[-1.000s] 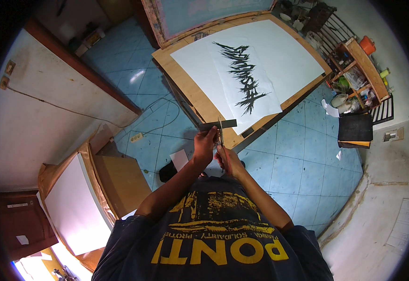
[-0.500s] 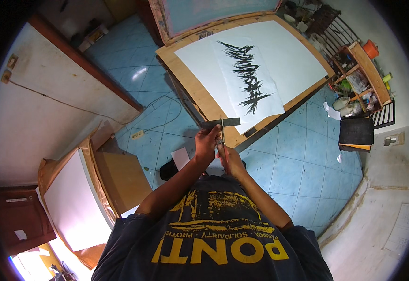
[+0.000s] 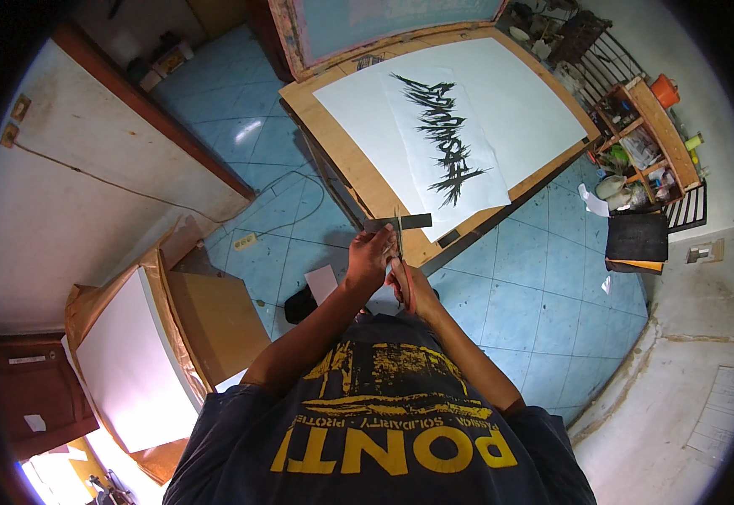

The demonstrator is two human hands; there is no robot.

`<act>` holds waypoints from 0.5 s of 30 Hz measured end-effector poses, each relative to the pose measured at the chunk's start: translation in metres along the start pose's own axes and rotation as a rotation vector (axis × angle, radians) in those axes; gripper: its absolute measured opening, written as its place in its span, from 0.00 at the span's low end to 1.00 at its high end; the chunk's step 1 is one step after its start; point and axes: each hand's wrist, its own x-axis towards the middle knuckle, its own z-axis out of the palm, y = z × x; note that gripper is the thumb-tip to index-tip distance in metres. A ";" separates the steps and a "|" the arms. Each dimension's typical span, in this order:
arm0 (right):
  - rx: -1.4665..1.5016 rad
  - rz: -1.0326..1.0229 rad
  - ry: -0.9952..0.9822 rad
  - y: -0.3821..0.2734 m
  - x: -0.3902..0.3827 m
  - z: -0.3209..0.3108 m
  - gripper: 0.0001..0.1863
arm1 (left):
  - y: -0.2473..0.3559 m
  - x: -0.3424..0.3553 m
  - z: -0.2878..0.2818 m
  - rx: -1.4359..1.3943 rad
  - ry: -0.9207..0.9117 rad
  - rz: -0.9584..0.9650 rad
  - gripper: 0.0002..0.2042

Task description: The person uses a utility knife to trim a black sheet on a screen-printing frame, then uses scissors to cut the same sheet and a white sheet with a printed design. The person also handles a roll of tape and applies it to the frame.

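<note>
A dark, flat rectangular strip is pinched in my left hand, its free end sticking out to the right. My right hand, just below and to the right, is closed on a pair of scissors with reddish-orange handles. The scissor blades point away from me and cross the strip beside my left fingertips. Both hands are held near the table's closest corner. Beyond them, a white sheet with black spiky lettering lies on a larger white sheet.
A wooden-edged table carries the sheets, with a framed screen raised at its far side. To the right are a wooden shelf and a black box. At the left stands a white panel; a cable with a socket strip lies on blue tiles.
The scissor handles have spread apart slightly in my right hand. My left hand and the strip stay nearly in place.
</note>
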 end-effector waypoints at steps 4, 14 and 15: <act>0.011 0.010 0.010 -0.002 0.000 0.000 0.40 | 0.000 -0.001 0.002 -0.034 0.013 -0.028 0.08; 0.044 0.013 0.040 0.002 0.004 0.003 0.41 | -0.001 0.004 -0.006 0.090 -0.047 0.030 0.08; 0.049 0.020 0.039 0.004 0.005 0.003 0.41 | -0.002 0.004 -0.007 0.129 -0.065 0.060 0.08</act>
